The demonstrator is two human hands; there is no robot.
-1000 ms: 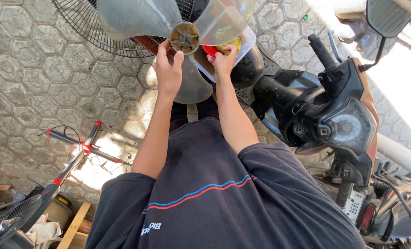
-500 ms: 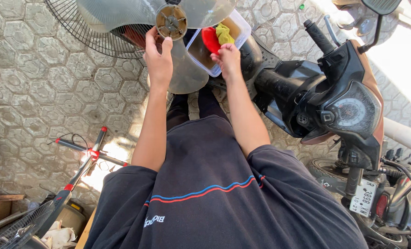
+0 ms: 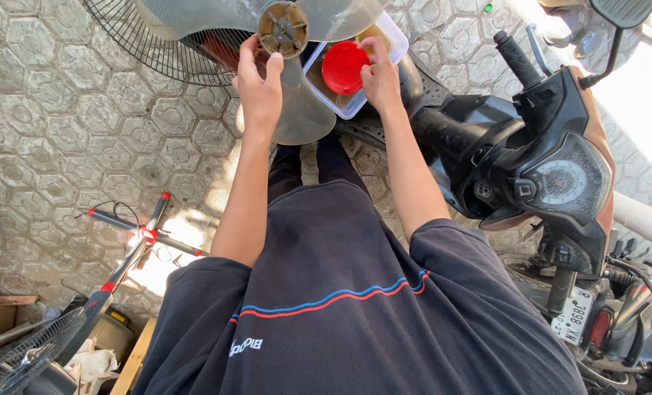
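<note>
We see the left hand curled around the fan hub — arm straight out. The right hand pinches a red lid over the clear tub.

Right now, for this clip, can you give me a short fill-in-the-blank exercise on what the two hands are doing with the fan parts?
1. The left hand touches the translucent fan blade near its brown ____.
2. The right hand holds a round cap coloured ____.
3. That cap sits over a clear plastic ____ with small parts inside.
4. To the person's right stands a parked ____.

Missing words: hub; red; container; scooter
</note>
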